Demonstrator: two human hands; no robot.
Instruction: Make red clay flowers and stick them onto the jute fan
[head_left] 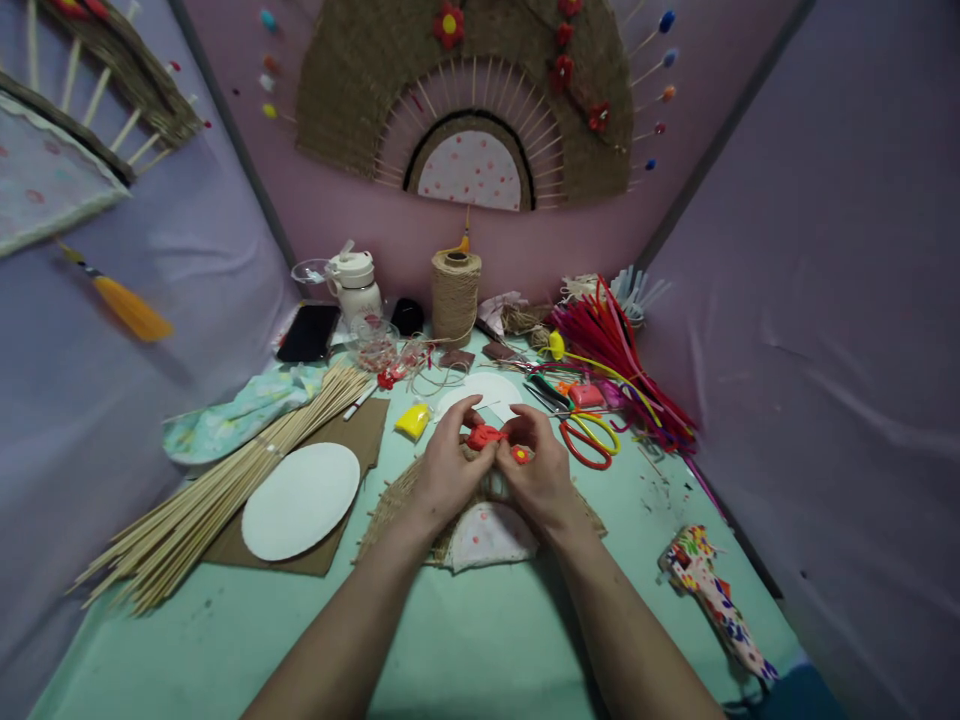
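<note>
A left hand (452, 462) and a right hand (538, 462) meet above the worktop (442, 650), thumbs and fingers of both pinching a small red piece (486, 437) that looks like soft clay. The piece sits between the fingertips, above the woven fan (394, 505) that lies beneath both hands. Uneven pressure could flatten the piece or leave dents in it, and a pull from opposite sides could tear it. Just beside the right hand's fingers is a red flower (521, 455) with a yellow centre; a dip of that hand could squash it or knock it askew, though whether the two touch cannot be told. The forearms reach across the fan's near side, where a lowered wrist could nudge it or crease its white panel (491, 537).
</note>
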